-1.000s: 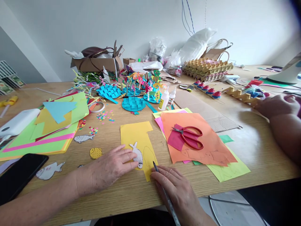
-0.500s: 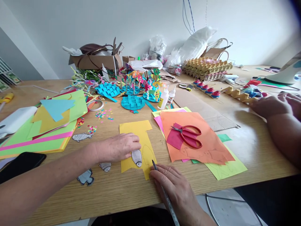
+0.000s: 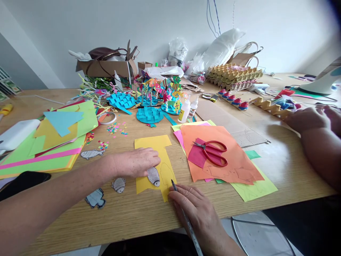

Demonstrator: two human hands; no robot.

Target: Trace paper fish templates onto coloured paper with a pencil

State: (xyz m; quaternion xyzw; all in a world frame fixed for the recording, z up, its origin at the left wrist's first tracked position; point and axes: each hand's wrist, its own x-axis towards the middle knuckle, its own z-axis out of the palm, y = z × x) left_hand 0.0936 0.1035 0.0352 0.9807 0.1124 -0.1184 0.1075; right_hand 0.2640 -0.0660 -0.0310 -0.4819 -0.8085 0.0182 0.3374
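My left hand (image 3: 137, 162) lies flat, fingers together, on a yellow paper sheet (image 3: 154, 149) and presses down a grey paper fish cut-out (image 3: 153, 176). A pencilled fish outline shows on the yellow sheet just right of the cut-out. My right hand (image 3: 198, 209) rests at the table's near edge, closed around a grey pencil (image 3: 183, 215) whose tip touches the yellow sheet's lower right corner. Two more grey fish cut-outs (image 3: 118, 185) lie on the wood below my left wrist.
Red scissors (image 3: 213, 153) lie on an orange sheet (image 3: 234, 163) to the right. Another person's hands (image 3: 310, 119) rest at the right edge. Stacked coloured paper (image 3: 48, 149), a black phone (image 3: 21, 179), glue bottles (image 3: 185, 111), blue paper crafts (image 3: 150, 115) and egg cartons (image 3: 234, 74) crowd the table.
My left hand slid the fish cut-out up and left onto the yellow sheet, beside the pencilled outline. The view shifted slightly; my right hand with the pencil barely moved.
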